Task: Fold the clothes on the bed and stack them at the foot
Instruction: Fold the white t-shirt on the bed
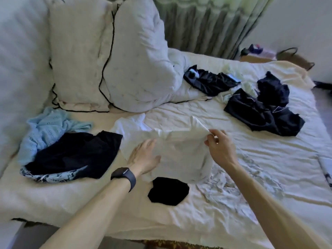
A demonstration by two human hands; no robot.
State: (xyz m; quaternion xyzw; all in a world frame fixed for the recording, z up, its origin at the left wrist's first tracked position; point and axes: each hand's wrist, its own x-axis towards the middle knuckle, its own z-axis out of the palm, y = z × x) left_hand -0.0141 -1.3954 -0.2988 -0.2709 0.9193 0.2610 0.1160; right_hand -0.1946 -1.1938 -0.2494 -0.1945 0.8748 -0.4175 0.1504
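A white garment (177, 150) lies spread in the middle of the bed (269, 177). My left hand (145, 156) rests flat on its left part, fingers straight. At the garment's upper right edge my right hand (218, 144) pinches the cloth and lifts it a little. A small black piece (168, 191) lies just below the white garment. To the left, a dark garment (75, 153) sits on top of a light blue knit (45, 130). A patterned white cloth (233, 186) lies crumpled to the right of the black piece.
Two large pillows (80, 56) lean at the head of the bed on the left. Two dark garments (265, 108) (210, 79) lie at the far right side. A curtain (206, 24) hangs behind. A cardboard box (258, 58) stands beyond the bed.
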